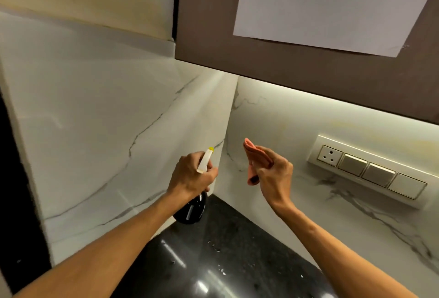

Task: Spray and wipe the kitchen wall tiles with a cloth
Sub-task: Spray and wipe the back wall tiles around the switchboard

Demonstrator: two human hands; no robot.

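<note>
My left hand [192, 176] grips the neck of a dark spray bottle [191, 210] with a white trigger head and a yellow nozzle tip. The nozzle points toward the inner corner of the white marble wall tiles [114, 117]. My right hand [275, 174] pinches a folded pink cloth [255, 155] and holds it in the air close to the right-hand tiled wall [285, 131]. Whether the cloth touches the tiles cannot be told. Both hands hover above the corner of the black countertop [225, 250].
A switch and socket panel [370, 169] is mounted on the right wall, just right of my right hand. A brown overhead cabinet [308, 67] with a white sheet on it hangs above. Small droplets speckle the glossy countertop. A dark vertical edge [14, 202] runs down the far left.
</note>
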